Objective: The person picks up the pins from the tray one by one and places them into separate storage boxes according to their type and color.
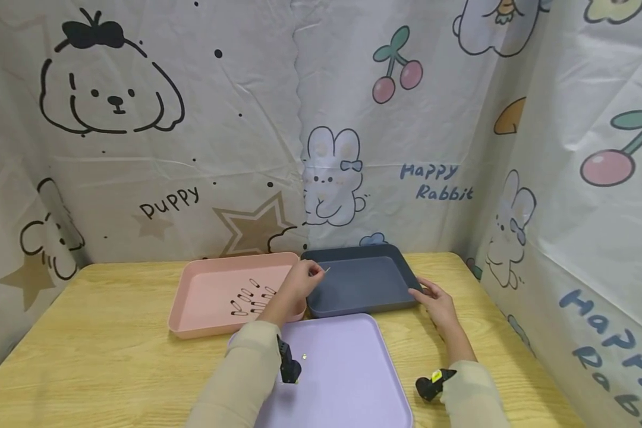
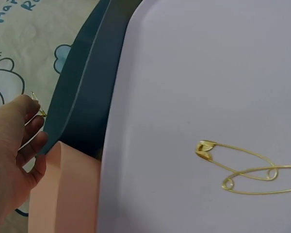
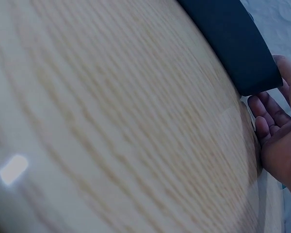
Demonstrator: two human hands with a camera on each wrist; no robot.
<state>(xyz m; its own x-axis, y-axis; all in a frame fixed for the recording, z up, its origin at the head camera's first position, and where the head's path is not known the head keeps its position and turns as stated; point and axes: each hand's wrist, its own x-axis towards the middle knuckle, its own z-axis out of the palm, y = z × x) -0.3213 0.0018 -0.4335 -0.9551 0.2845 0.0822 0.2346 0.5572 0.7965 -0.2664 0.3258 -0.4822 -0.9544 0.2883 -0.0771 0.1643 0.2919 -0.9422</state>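
Between the thumb and fingertips of my left hand [image 1: 301, 279] is a thin gold safety pin [image 2: 39, 104], held above the left side of the dark blue tray [image 1: 361, 279]. My right hand [image 1: 437, 303] grips that tray's right edge, its thumb on the rim and some fingers lower down by the table. Two gold safety pins [image 2: 237, 150] overlap on the lavender tray [image 1: 348, 368], which lies in front, partly under the left forearm. Several dark-looking safety pins [image 1: 245, 292] are spread over the pink tray [image 1: 208, 285] at the left; the left wrist covers part of it.
All the trays stand on a wood-grain table [image 1: 117, 339], the pink and dark blue ones side by side at the back. A printed cloth [image 1: 235, 148] hangs behind and at both sides. Each wrist wears a small black camera [image 1: 289, 362].
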